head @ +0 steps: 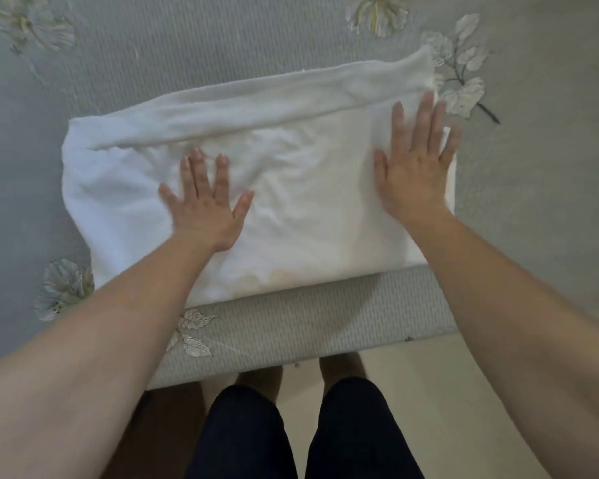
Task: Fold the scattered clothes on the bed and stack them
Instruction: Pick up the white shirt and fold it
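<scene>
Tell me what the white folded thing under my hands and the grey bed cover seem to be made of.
White cloth: probably a soft, matte knit or fleecy fabric, judging by its fuzzy edge and rounded creases; fibre unclear. Bed cover: a finely ribbed grey woven textile, with leaves that catch the light slightly, perhaps embroidered in glossier thread.

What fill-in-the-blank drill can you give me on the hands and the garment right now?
1. The garment lying on the bed is ____ in colour.
2. The number of hands resting palm down on it is ____.
3. Of the left hand and the right hand, the one nearer a side edge of the garment is the ____.
Missing words: white; two; right.
</scene>
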Demonstrator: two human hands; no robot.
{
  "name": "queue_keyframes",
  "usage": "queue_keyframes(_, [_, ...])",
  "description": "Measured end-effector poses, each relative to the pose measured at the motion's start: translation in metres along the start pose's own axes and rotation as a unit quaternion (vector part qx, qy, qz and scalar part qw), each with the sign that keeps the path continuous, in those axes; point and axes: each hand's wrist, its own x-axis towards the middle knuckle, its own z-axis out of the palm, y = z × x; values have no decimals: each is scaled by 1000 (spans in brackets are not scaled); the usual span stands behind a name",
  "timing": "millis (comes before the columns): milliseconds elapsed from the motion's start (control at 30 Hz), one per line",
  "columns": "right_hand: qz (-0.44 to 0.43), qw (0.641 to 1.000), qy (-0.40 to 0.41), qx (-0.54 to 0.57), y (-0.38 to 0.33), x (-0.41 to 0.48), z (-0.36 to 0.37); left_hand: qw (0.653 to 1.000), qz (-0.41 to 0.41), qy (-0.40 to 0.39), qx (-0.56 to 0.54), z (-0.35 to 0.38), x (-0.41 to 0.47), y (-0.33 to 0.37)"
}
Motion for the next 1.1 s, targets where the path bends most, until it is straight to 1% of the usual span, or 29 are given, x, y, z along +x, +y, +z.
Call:
queue_keyframes(33, [70, 997, -19, 17, 21, 10, -3, 1000, -3, -7, 2, -1, 0, 0])
queue_keyframes(100, [188, 973, -92, 94, 57, 25, -8, 1000, -25, 11, -10, -5, -4, 8])
queue_keyframes(133, [219, 958, -116, 148, 69, 29, -10, 998, -41, 39, -32, -7, -6, 19])
queue_keyframes(200, [241, 934, -111, 240, 79, 30, -13, 989, -49, 113, -86, -11, -14, 54])
queue_keyframes(233, [243, 925, -101, 274, 81, 31, -12, 984, -22, 147, -99, -12, -19, 76])
queue_keyframes(267, [243, 918, -100, 298, 82, 31, -12, 979, 22, 175, -101, -11, -24, 98])
queue_keyframes(333, [249, 900, -114, 339, 81, 32, -9, 967, 110, 208, -96, -8, -35, 142])
queue_keyframes(400, [280, 874, -142, 370, 84, 32, -10, 964, 155, 191, -99, 2, -47, 180])
queue_keyframes(433, [293, 871, -158, 362, 85, 32, -12, 968, 166, 160, -97, 9, -53, 194])
queue_keyframes(500, [283, 892, -174, 305, 88, 36, -15, 979, 181, 63, -65, 26, -59, 210])
queue_keyframes(533, [273, 898, -177, 295, 90, 39, -16, 982, 186, 18, -42, 32, -60, 213])
queue_keyframes(567, [266, 893, -183, 315, 91, 43, -16, 982, 186, -10, -26, 35, -59, 215])
queue_keyframes(600, [261, 873, -191, 364, 93, 47, -14, 982, 184, -23, -18, 37, -58, 215])
queue_keyframes(633, [258, 846, -202, 420, 95, 51, -12, 983, 181, -25, -16, 39, -57, 215])
queue_keyframes(667, [251, 820, -218, 466, 97, 53, -12, 983, 180, -17, -17, 40, -57, 215])
queue_keyframes(700, [241, 801, -232, 497, 100, 54, -12, 984, 179, 1, -21, 40, -59, 216])
queue_keyframes(733, [230, 792, -244, 510, 104, 56, -11, 983, 177, 35, -29, 40, -61, 216])
queue_keyframes(767, [220, 789, -252, 515, 108, 58, -9, 979, 179, 86, -39, 40, -65, 218])
queue_keyframes(800, [211, 788, -260, 516, 110, 60, -9, 967, 196, 155, -52, 40, -70, 222])
queue_keyframes(833, [205, 788, -266, 516, 111, 62, -10, 945, 228, 225, -64, 38, -74, 228])
queue_keyframes(867, [197, 789, -268, 516, 111, 65, -11, 921, 271, 269, -71, 36, -77, 236])
queue_keyframes(900, [189, 794, -267, 512, 110, 67, -10, 906, 314, 274, -69, 34, -81, 245])
queue_keyframes(933, [181, 800, -263, 508, 109, 67, -9, 904, 340, 254, -54, 33, -84, 253])
queue_keyframes(967, [172, 804, -258, 506, 107, 67, -9, 909, 344, 232, -32, 34, -85, 260])
queue_keyframes(1033, [161, 813, -236, 508, 103, 62, -8, 926, 322, 198, 15, 37, -83, 272])
queue_keyframes(1100, [164, 825, -209, 499, 102, 57, -5, 933, 305, 189, 17, 37, -78, 281])
